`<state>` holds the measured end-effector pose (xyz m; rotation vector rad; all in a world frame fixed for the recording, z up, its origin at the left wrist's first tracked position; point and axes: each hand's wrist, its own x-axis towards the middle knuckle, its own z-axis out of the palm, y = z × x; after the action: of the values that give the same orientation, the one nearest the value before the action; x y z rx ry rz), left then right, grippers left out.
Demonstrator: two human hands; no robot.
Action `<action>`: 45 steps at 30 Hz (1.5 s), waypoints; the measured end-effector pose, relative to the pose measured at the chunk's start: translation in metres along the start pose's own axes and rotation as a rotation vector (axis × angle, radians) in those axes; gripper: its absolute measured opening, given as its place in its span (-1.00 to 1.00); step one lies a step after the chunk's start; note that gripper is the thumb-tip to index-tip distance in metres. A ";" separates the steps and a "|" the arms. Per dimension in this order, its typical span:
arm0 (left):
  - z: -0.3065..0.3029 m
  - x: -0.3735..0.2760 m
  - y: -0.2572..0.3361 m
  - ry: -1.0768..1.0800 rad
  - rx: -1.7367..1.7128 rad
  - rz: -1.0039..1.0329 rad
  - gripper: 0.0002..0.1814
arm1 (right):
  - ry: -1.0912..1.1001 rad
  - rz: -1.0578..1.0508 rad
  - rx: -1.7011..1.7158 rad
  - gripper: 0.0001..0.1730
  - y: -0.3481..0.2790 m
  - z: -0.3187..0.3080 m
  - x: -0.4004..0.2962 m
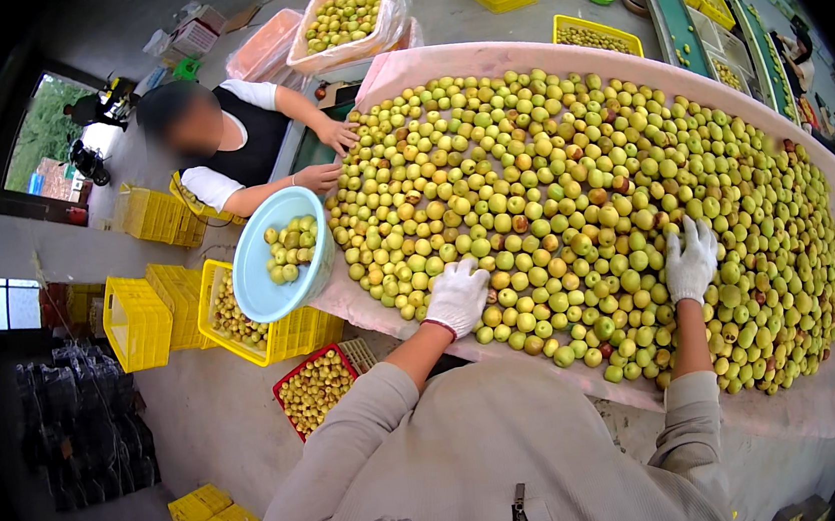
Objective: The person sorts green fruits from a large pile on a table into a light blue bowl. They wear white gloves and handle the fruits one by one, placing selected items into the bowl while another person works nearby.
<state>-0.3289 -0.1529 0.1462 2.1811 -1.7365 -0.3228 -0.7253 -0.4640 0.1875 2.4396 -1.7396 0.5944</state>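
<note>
Small round yellow-green fruits, some with brown or reddish patches, spread thickly over a sorting table covered in pale pink cloth. My left hand, in a white knit glove with a dark red cuff edge, rests on fruits near the table's front edge. Its fingers curl down, and what lies under them is hidden. Farther right, my right hand, gloved in white too, lies on the fruits with fingers apart, pointing away from me. No fruit shows in its grip.
A light blue basin holding some fruits sits at the table's left corner. Behind it, a co-worker's hands touch the table's left end. A yellow crate and a red crate of fruits stand on the floor. Conveyor belts run at upper right.
</note>
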 end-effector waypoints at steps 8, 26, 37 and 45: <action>0.008 -0.034 -0.055 0.001 0.072 -0.204 -0.64 | -0.092 -0.081 0.110 -0.30 -0.053 -0.002 0.007; -0.006 -0.068 -0.058 0.120 0.018 -0.267 -0.56 | -0.103 -0.350 0.512 -0.65 -0.154 0.010 -0.015; -0.004 -0.086 -0.048 0.195 -0.003 -0.292 -0.55 | -0.399 0.044 -0.359 -0.56 -0.026 0.052 0.168; -0.004 -0.087 -0.049 0.194 0.004 -0.302 -0.56 | -0.473 0.096 -0.160 -0.57 -0.062 0.060 0.132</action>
<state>-0.3032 -0.0575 0.1282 2.3903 -1.3088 -0.1713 -0.6159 -0.5771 0.1895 2.5330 -1.9766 -0.1342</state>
